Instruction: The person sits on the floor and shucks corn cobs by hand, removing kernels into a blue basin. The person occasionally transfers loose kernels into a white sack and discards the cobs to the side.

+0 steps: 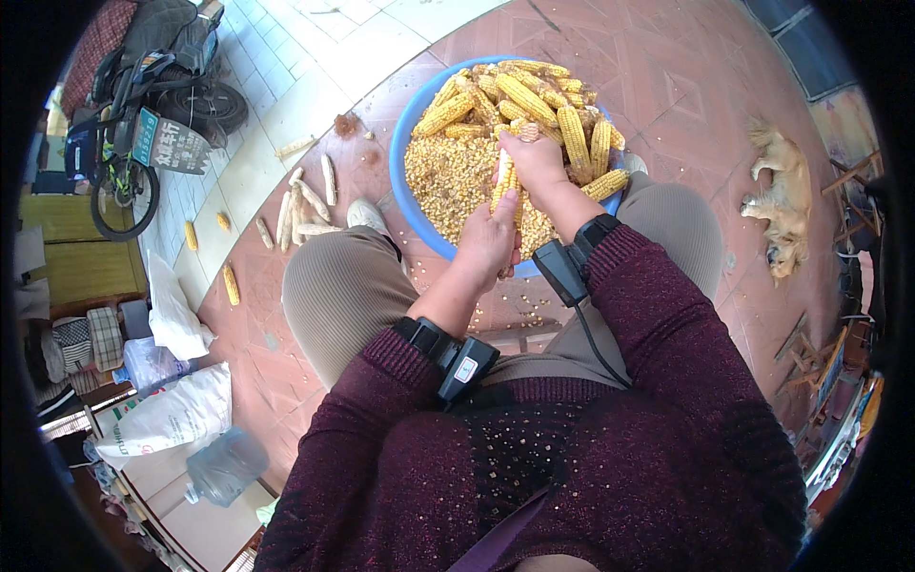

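My left hand [488,239] is closed around the lower part of a yellow corn cob [505,179], its thumb along the kernels. My right hand [532,159] grips the upper part, where another cob's bare-looking end [529,132] shows by the fingers; whether I hold that one too, I cannot tell. Both hands are over a blue plastic basin [402,187] between my knees. Loose corn kernels [450,175] fill its near and left part. Whole corn cobs [525,100] are heaped at its far and right side, and one cob [606,185] lies near the right rim.
Stripped cobs [304,207] lie left of the basin. A few yellow cobs [230,285] and scattered kernels [525,311] are on the tiled floor. A dog [785,196] lies at right. Plastic bottles [227,466], a white sack [179,415] and a parked two-wheeler [171,107] are at left.
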A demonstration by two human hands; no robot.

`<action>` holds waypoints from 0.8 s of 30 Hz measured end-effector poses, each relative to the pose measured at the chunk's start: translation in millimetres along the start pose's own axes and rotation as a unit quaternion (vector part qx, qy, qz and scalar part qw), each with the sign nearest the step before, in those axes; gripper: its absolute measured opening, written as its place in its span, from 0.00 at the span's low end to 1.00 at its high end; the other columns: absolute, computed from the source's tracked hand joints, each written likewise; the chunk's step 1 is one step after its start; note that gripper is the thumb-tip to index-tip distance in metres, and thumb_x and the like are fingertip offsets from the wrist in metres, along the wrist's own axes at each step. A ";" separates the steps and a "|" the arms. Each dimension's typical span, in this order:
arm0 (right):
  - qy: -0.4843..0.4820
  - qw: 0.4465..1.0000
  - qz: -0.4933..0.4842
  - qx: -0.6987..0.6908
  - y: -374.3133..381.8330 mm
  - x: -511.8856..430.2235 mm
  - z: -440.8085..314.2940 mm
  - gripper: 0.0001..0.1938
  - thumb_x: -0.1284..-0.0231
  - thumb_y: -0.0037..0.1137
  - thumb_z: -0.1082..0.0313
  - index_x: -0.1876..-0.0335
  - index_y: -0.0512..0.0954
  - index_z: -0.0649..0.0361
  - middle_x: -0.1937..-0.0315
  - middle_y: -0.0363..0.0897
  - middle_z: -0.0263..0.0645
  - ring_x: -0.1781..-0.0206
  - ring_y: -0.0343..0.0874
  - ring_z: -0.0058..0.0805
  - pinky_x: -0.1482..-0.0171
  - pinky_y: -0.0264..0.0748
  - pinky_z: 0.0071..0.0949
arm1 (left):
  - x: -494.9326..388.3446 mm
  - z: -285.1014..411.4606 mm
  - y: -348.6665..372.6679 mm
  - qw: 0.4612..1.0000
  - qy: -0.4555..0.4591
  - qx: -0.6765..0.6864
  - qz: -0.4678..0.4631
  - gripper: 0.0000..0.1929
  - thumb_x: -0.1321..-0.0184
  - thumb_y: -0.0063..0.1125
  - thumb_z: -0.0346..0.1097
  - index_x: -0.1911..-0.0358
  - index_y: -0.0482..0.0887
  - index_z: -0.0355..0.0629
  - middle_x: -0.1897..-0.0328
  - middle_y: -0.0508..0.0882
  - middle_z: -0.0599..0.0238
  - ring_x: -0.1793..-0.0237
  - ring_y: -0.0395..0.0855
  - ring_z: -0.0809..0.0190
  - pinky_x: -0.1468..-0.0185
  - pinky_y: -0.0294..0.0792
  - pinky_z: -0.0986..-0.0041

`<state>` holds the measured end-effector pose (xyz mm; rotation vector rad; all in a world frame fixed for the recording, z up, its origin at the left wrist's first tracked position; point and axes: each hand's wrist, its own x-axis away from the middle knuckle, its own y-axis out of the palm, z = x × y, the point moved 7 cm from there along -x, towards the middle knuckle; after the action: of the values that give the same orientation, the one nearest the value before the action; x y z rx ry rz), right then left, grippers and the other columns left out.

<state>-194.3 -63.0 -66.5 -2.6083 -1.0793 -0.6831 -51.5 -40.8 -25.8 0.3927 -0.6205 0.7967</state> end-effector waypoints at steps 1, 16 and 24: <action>0.001 0.997 -0.037 -0.069 3.5 0.7 -3.0 0.12 0.37 0.55 0.61 0.64 0.75 0.66 0.76 0.78 0.42 0.76 0.79 0.31 0.74 0.75 0.31 | -0.4 1.9 0.7 1.000 0.002 0.023 -0.018 0.21 0.32 0.44 0.54 0.68 0.69 0.40 0.84 0.72 0.66 0.91 0.67 0.67 0.90 0.58 0.74; 0.014 0.999 -0.018 -0.026 -3.1 -2.4 -4.2 0.14 0.39 0.57 0.61 0.57 0.76 0.66 0.72 0.78 0.38 0.71 0.77 0.27 0.68 0.74 0.30 | 5.5 26.4 -6.2 0.835 0.225 -0.479 0.152 0.18 0.46 0.63 0.41 0.60 0.71 0.36 0.66 0.82 0.44 0.63 0.80 0.39 0.59 0.71 0.55; -0.118 0.973 0.007 0.196 -9.2 -6.1 -14.1 0.25 0.43 0.56 0.49 0.63 0.79 0.73 0.67 0.81 0.58 0.63 0.82 0.46 0.58 0.75 0.36 | 0.2 21.1 -13.8 0.925 0.164 -0.339 0.056 0.22 0.46 0.65 0.44 0.57 0.75 0.34 0.72 0.82 0.52 0.69 0.82 0.50 0.64 0.72 0.60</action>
<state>-209.3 -65.6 -57.0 -2.3840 -1.1256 -0.1334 -48.7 -61.1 -11.0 -0.4091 -0.5666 0.6857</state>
